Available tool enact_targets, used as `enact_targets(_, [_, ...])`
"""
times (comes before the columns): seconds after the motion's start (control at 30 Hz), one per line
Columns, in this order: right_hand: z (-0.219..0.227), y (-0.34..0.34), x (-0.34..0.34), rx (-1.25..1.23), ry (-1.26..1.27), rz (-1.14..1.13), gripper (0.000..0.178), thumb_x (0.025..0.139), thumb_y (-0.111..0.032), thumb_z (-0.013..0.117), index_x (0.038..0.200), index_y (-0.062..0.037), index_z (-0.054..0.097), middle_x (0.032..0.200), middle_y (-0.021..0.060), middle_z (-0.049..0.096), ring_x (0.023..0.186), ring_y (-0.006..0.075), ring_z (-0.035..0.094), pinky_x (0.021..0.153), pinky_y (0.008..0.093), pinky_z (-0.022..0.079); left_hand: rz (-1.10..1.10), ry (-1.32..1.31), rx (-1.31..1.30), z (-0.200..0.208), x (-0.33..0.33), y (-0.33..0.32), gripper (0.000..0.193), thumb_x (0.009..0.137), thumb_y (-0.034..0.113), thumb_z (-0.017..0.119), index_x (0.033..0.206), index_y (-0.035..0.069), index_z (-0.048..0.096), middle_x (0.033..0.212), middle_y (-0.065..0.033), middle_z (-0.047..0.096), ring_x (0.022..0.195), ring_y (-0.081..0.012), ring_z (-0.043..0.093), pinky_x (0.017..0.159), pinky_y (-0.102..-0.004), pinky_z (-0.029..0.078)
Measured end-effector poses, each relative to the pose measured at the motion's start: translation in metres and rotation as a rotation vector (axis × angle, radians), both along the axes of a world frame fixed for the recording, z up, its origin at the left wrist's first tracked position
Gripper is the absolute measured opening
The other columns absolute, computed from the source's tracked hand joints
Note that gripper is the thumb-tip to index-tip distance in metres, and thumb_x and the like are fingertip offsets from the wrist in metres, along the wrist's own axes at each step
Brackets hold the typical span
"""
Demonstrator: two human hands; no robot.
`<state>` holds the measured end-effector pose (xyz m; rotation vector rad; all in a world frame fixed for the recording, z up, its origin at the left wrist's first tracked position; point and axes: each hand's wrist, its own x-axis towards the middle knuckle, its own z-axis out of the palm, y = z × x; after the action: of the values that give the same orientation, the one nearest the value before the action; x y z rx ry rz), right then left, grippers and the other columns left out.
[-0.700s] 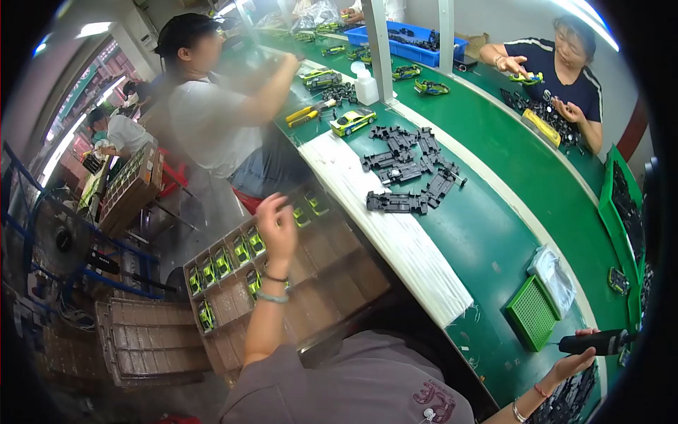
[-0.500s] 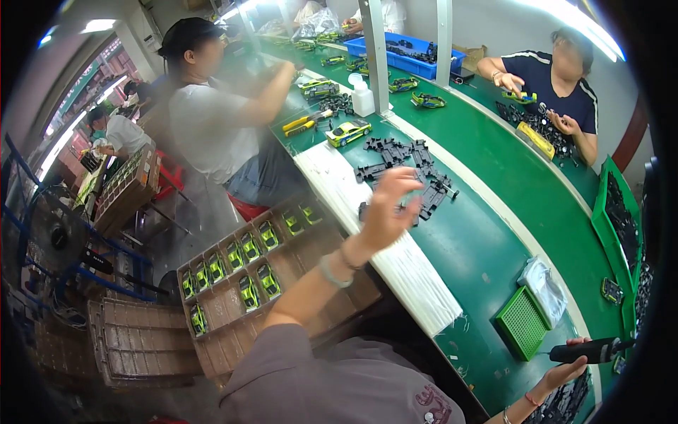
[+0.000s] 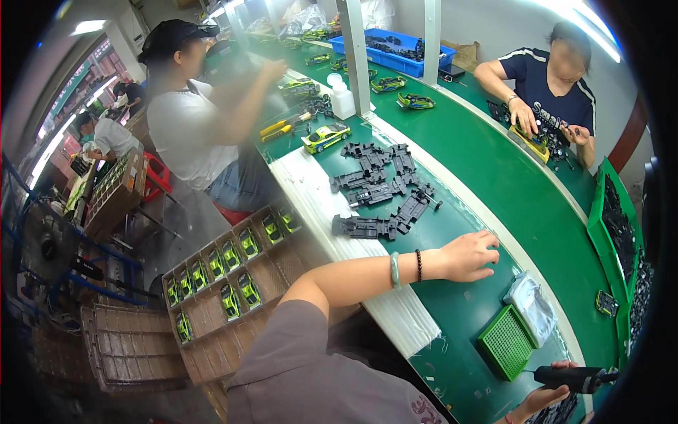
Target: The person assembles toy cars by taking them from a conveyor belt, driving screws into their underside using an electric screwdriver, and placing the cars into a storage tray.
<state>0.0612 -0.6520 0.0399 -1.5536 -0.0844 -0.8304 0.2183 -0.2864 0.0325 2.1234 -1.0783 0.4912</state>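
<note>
My left hand (image 3: 467, 256) hovers over the green bench with loosely bent fingers somewhat apart, and nothing shows in it. A bead bracelet and a pale bangle are on that wrist. At the lower right my right hand (image 3: 549, 397) is closed around a black electric screwdriver (image 3: 573, 379), its thin bit pointing left. Black toy car chassis (image 3: 371, 193) lie in a loose cluster to the left of my left hand. The small green mesh basket (image 3: 506, 343) sits between my two hands, with a clear plastic bag (image 3: 531, 305) beside it.
Pale foam strips (image 3: 311, 205) line the bench's near edge. A compartment tray (image 3: 212, 311) at left holds several green toy cars. A white bottle (image 3: 342, 100), yellow-handled pliers (image 3: 282, 128) and a toy car (image 3: 326, 137) stand farther back. Two co-workers sit nearby. Green bins (image 3: 616, 240) are at right.
My left hand has swung rightward and down, from above the chassis toward the basket. My right hand still grips the screwdriver. The co-worker at right has lowered a hand to the yellow tray.
</note>
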Motion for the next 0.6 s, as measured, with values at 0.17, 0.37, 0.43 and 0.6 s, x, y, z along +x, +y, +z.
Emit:
enact_targets(0.17, [-0.004, 0.004, 0.019, 0.084, -0.195, 0.129, 0.078, 0.078, -0.069, 0.052, 0.109, 0.0029, 0.046, 0.088, 0.0117, 0.049, 0.080, 0.0205, 0.050, 0.078, 0.0333, 0.043, 0.024, 0.013, 0.012, -0.005, 0.007, 0.001, 0.020, 0.077, 0.020, 0.066, 0.087, 0.006, 0.057, 0.104, -0.0134, 0.053, 0.100, -0.0315, 0.051, 0.085, -0.0401, 0.045])
enact_targets(0.37, [-0.021, 0.000, 0.032, 0.231, -0.609, 0.450, 0.081, 0.075, -0.072, 0.053, 0.104, 0.0032, 0.047, 0.080, 0.0143, 0.054, 0.070, 0.0234, 0.055, 0.069, 0.0352, 0.049, -0.124, 0.094, 0.025, -0.010, -0.007, -0.012, 0.017, 0.076, 0.018, 0.067, 0.084, 0.006, 0.057, 0.099, -0.0105, 0.054, 0.096, -0.0281, 0.051, 0.083, -0.0388, 0.045])
enact_targets(0.43, [-0.003, 0.011, 0.005, -0.110, -0.054, -0.181, 0.080, 0.075, -0.073, 0.052, 0.099, 0.0024, 0.049, 0.076, 0.0136, 0.054, 0.066, 0.0233, 0.054, 0.063, 0.0325, 0.050, -0.105, 0.109, 0.033, -0.011, -0.009, -0.006, 0.017, 0.076, 0.018, 0.067, 0.084, 0.006, 0.057, 0.098, -0.0104, 0.054, 0.096, -0.0280, 0.051, 0.083, -0.0387, 0.045])
enact_targets(0.6, [0.017, 0.027, 0.003, -0.034, -0.080, -0.100, 0.080, 0.074, -0.075, 0.051, 0.097, 0.0022, 0.050, 0.075, 0.0133, 0.054, 0.066, 0.0237, 0.055, 0.063, 0.0330, 0.049, -0.116, 0.091, 0.031, -0.009, -0.010, -0.011, 0.016, 0.076, 0.016, 0.066, 0.083, 0.005, 0.057, 0.097, -0.0101, 0.054, 0.095, -0.0276, 0.051, 0.082, -0.0384, 0.045])
